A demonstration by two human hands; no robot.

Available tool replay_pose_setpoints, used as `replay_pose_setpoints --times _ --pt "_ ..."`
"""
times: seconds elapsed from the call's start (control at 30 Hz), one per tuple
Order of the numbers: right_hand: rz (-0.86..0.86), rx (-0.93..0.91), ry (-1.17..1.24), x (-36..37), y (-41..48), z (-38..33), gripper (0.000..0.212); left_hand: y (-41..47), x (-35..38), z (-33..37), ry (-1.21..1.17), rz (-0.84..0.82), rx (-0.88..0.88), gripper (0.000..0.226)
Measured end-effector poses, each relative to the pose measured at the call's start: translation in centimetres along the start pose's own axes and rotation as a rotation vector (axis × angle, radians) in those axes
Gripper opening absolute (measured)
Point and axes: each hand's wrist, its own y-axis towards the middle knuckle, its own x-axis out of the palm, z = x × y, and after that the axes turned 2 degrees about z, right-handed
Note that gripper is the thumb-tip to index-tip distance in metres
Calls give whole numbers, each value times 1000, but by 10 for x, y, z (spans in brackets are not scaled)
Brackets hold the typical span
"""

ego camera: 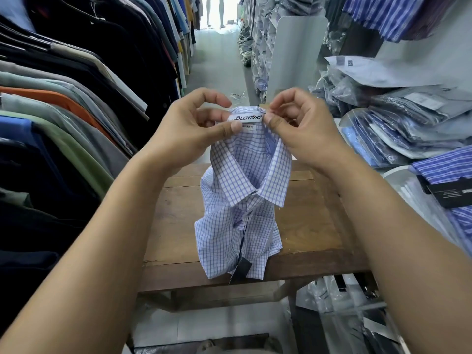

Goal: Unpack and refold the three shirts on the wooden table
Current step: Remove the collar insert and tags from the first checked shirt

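Dozens of garments hung on the rack point(63, 103) along the left. They were mostly dark, with an orange one and a few greens among them, and their shoulders pointed into the aisle. Just right of them the left hand point(189, 136) was raised above the table. Its thumb and forefinger pinched the back of the collar at the left end of the label point(245, 117), and its other fingers curled loosely above. The shirt point(242, 200), white with a fine blue check, hung from that collar between the two hands. It was closed at the neck, with its body bunched and partly folded. Its lower end reached the near edge of the table point(314, 226); whether it rested there or hung just clear I could not tell. A dark tag point(241, 270) dangled on a string down the front, at the table's edge. The label read BLENTINO, with a smaller tab beneath it that I could not read in full. The right hand point(304, 131) pinched the collar at the label's right end, thumb towards me and fingers curled behind. The hands stood close together with only the label between them. Further right, bags point(408, 123) of packed shirts lay stacked on a white shelf. Nearest me a blue striped shirt point(444, 167) lay there with a black card on it.
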Motion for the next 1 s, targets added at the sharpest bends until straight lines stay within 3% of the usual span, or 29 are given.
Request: replay_pose_setpoints --times 0.23,0.5,0.77,0.93,1.0 --pt "-82 72 275 -1 1 1 30 1 0 -4 -82 33 -37 28" --pt "-95 82 300 -3 6 2 29 4 2 -1 -75 60 -37 21" --pt "-45 53 30 7 3 1 12 6 13 5 56 97 15 10" --pt "-39 -63 -140 11 -8 1 39 7 18 6 68 110 37 9" --pt "-20 -77 -208 13 -9 2 39 8 20 6 83 108 39 9"
